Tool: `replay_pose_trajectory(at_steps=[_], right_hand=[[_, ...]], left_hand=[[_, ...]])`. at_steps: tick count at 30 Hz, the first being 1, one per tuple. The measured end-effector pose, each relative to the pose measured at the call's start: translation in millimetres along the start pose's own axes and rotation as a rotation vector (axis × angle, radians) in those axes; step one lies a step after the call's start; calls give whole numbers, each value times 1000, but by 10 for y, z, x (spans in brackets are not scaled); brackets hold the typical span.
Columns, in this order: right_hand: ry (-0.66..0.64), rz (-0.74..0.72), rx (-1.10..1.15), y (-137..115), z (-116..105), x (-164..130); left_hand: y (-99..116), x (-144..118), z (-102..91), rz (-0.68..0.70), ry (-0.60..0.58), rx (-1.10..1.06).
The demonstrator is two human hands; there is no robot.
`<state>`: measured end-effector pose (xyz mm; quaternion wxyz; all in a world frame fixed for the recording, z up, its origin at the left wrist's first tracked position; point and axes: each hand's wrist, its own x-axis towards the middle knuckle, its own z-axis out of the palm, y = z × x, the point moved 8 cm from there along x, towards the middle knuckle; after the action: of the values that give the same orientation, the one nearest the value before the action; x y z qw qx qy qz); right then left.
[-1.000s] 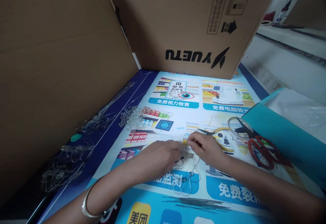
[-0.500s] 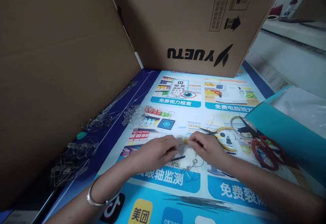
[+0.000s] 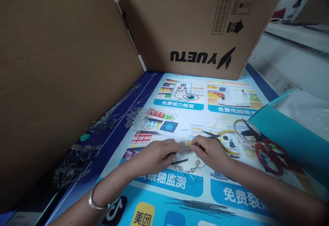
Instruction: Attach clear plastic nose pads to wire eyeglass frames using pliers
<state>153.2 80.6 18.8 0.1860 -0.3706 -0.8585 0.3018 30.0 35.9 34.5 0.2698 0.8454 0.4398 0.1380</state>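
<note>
My left hand [image 3: 161,153] is in the middle of the table, fingers curled and pinched on the thin wire of a beaded wire piece [image 3: 191,170]; its fingertips are slightly blurred. Close by on the right, my right hand [image 3: 209,149] pinches the same wire between thumb and index finger. Clear beads hang on the wire in a loose curve beneath both hands, with fine wire ends sticking out. A yellow-handled pair of pliers [image 3: 230,150] lies just beyond my right hand. Next to it are red-handled scissors [image 3: 272,155].
Loose clear beads [image 3: 138,118] are heaped beyond my left hand. Bundles of wire [image 3: 104,121] and beaded wire pieces [image 3: 70,174] lie along the left. Cardboard panels [image 3: 200,20] stand at the back and left. A teal box [image 3: 290,130] is at the right.
My left fingertips have stretched a little toward my right hand and blur with motion. My right hand keeps its pinch. The whole view has shifted slightly.
</note>
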Motion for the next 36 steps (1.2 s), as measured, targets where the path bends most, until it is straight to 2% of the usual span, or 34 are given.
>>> replay_pose_trajectory(at_steps=[6, 11, 13, 19, 26, 31, 36], right_hand=[[-8, 0, -35, -15, 2, -3], [-12, 2, -74, -12, 21, 1], [-9, 4, -80, -3, 27, 3], [-7, 6, -68, 11, 34, 2], [-6, 34, 65, 2, -27, 2], [74, 40, 143, 32, -118, 45], [95, 15, 63, 65, -124, 142]], left_hand=[[38, -39, -120, -32, -13, -67], [-115, -27, -118, -249, 56, 28], [-161, -33, -104, -291, 83, 81], [-202, -49, -63, -301, 75, 103], [-261, -9, -67, -309, 177, -46], [-299, 24, -50, -300, 264, -66], [-348, 70, 3, -332, 272, -164]])
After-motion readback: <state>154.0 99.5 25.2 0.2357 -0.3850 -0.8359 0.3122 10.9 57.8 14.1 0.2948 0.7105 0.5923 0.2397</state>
